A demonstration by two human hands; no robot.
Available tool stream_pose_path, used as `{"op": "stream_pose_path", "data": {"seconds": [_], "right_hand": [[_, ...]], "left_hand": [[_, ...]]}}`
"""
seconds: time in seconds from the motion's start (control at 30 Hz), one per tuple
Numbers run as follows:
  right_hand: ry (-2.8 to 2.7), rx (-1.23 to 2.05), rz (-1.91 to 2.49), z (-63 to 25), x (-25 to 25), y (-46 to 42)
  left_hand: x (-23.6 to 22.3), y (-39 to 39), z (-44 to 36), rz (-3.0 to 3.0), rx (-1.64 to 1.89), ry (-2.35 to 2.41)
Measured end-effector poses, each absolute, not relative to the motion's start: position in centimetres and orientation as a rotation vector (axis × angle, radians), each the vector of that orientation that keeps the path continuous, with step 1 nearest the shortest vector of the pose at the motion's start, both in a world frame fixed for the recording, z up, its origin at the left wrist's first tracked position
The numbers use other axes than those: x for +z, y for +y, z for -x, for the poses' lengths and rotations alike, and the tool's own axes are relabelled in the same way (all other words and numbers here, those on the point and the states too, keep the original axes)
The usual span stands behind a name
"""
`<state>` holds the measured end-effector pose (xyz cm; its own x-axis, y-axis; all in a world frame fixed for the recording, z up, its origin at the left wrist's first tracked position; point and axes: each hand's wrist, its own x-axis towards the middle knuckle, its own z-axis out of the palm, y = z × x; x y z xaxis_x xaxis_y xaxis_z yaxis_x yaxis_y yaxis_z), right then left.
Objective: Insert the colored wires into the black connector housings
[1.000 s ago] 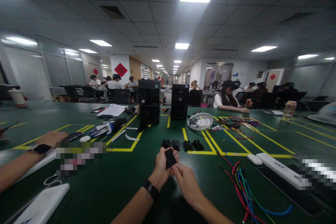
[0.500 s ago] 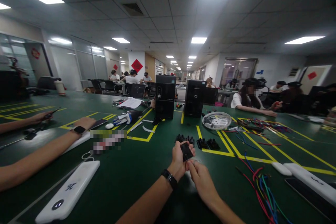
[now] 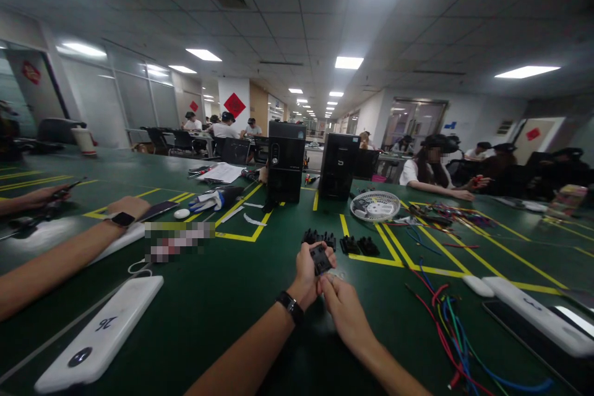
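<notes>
My left hand (image 3: pixel 306 269), with a black band on its wrist, is closed around a small black plastic part (image 3: pixel 320 260). The part is roughly rectangular, with its flat face turned toward me. Just below it, my right hand (image 3: pixel 341 300) is pinched, its fingertips against the left hand near the part's lower edge. Whatever lies between those fingertips is hidden or too small to name. Beyond my hands, several similar black parts sit in two clusters, one right behind the left hand (image 3: pixel 327 237) and another to its right (image 3: pixel 359 245).
Coloured wires (image 3: pixel 450 328) lie at right, beside a white power bank (image 3: pixel 538 315). A white round basket (image 3: pixel 375 205) and two black computer towers (image 3: pixel 286 161) stand farther back. Another white power bank (image 3: pixel 99 334) lies at left, near another person's forearm (image 3: pixel 60 272).
The whole view has shifted, so the table and things on it appear farther left and slightly higher. The black part's face shows more plainly; both hands keep nearly the same grip.
</notes>
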<state>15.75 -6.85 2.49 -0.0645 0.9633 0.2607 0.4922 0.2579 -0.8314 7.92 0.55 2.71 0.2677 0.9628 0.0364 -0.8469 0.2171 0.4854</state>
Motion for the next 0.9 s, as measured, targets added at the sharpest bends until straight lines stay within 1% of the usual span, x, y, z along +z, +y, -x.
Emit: {"op": "stream_pose_path", "data": {"seconds": [0.17,0.43,0.63,0.77,0.9], "right_hand": [[-1.703,0.732,1.378,-16.5,2.2,-6.4],[-1.654,0.740,1.300,-15.9,1.6,-6.6],[-1.436,0.780,1.235,-17.1,1.6,-6.2],[-1.611,0.771,1.246,-16.5,1.8,-6.3],[-1.787,0.649,1.393,-18.5,3.1,-6.0]], "left_hand": [[2.6,0.6,-7.5,-0.430,1.230,0.261],[2.5,0.4,-7.6,-0.486,1.357,0.400],[2.0,1.1,-6.5,-0.508,1.487,0.627],[0.9,1.6,-6.1,-0.754,1.384,0.749],[0.5,2.4,-4.4,-1.040,1.336,0.885]]}}
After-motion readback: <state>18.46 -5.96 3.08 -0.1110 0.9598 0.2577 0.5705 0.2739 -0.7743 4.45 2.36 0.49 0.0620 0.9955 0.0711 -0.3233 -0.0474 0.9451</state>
